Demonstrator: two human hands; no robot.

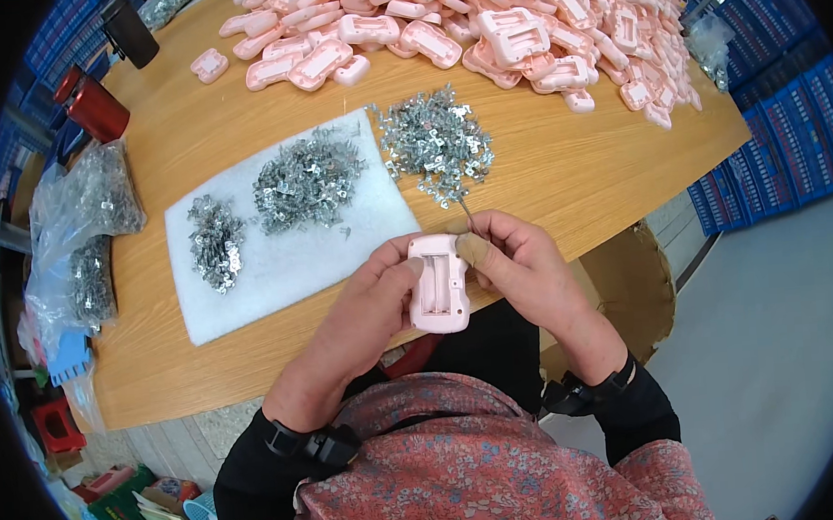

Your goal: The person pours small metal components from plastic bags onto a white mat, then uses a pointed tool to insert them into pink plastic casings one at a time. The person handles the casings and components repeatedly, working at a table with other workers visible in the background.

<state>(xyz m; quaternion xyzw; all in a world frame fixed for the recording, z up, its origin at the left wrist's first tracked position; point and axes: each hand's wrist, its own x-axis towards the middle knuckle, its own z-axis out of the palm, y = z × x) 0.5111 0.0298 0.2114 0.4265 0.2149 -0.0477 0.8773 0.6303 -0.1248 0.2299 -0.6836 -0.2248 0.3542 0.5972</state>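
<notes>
A pale pink plastic housing (455,307) with a rectangular battery compartment is held upright in front of me, over the table's near edge. My left hand (380,286) grips its left side, thumb pressed on the face by the compartment. At its upper right corner lies the thumb of my right hand (522,263), which has a tan cover on its tip. A thin dark metal tool (469,216) sticks up from between my right fingers; its other end is hidden. Just beyond the hands is a heap of small silvery metal contacts (436,140) on the wood.
A white foam sheet (294,291) bears two more piles of metal contacts (309,181). Many pink housings (517,36) are heaped along the far side of the wooden table (564,175). Leftward stand a red canister (92,106), a dark bottle (129,32) and plastic bags (89,204).
</notes>
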